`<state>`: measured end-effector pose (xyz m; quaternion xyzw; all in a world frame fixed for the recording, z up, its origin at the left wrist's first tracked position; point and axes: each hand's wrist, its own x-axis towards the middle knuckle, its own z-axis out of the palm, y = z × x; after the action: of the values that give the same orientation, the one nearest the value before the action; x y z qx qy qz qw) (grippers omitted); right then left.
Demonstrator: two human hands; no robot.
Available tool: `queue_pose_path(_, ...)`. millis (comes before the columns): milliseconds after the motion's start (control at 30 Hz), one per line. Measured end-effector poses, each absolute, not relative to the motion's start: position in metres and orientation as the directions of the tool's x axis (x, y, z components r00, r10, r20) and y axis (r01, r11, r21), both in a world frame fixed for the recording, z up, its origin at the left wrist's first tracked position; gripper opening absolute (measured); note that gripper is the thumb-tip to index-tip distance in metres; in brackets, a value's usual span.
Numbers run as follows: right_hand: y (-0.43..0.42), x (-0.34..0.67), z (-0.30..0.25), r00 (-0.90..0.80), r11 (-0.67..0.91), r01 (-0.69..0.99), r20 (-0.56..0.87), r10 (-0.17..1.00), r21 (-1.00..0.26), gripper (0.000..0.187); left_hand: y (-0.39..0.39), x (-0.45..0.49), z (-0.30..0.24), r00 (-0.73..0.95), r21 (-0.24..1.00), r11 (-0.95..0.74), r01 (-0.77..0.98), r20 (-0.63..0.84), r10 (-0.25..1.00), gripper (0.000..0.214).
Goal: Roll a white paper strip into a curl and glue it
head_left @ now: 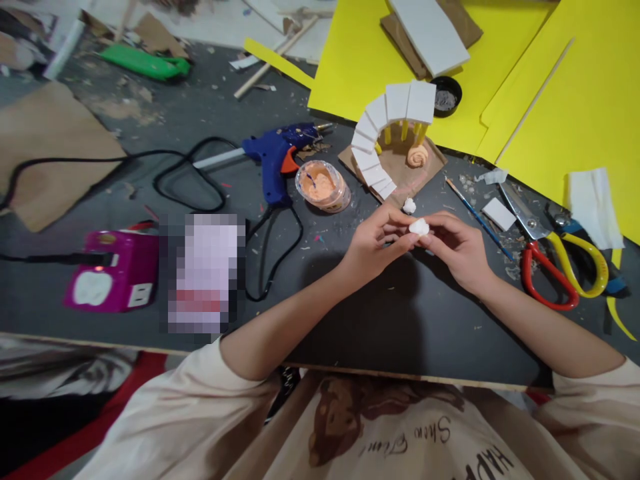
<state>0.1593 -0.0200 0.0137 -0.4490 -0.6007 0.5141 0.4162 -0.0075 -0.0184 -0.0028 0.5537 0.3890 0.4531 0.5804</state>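
Observation:
Between the fingertips of both hands is a small white lump of what looks like modelling clay [419, 227]. My left hand [376, 241] pinches it from one side, and my right hand [457, 247] pinches it from the other. Just beyond my fingers lies a second small white lump [409, 205]. Behind that stands a curved model staircase [367, 137] with white steps on yellow posts, on a brown cardboard base [436, 159]. A peach-coloured spiral [417, 157] rests on this base. Left of the model is an open tub of peach paste [325, 188].
A blue hot glue gun [275, 160] with a trailing cord lies to the left, near a purple power box [117, 270]. Scissors [543, 233] and a thin paintbrush [477, 217] are on the right. Yellow sheets [360, 53] cover the back; a green cutter [145, 62] sits back left.

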Motion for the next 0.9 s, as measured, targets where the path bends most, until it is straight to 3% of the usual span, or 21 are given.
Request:
queue_pose_path(100, -0.020, 0.159, 0.011, -0.215, 0.051, 0.109, 0.027, 0.976, -0.993, 0.018, -0.020, -0.009, -0.001, 0.240, 0.965, -0.232, 0.119, 0.199, 0.950, 0.015)
queue_pose_path(267, -0.019, 0.160, 0.006, -0.214, 0.066, 0.078, 0.048, 0.976, -0.995, 0.025, -0.022, -0.012, 0.004, 0.271, 0.747, -0.501, 0.437, 0.421, 0.865, 0.014)
queue_pose_path(567, -0.018, 0.164, 0.006, -0.285, 0.051, 0.139, 0.010, 0.958, -0.989, 0.029, -0.024, -0.012, 0.003, 0.274, 0.740, -0.499, 0.451, 0.418, 0.867, 0.010)
queue_pose_path(900, -0.016, 0.164, 0.011, -0.345, 0.260, 0.294, 0.151, 0.926, -0.920, 0.013, -0.021, -0.012, 0.011, 0.227, 0.879, -0.332, 0.343, 0.265, 0.937, 0.008)
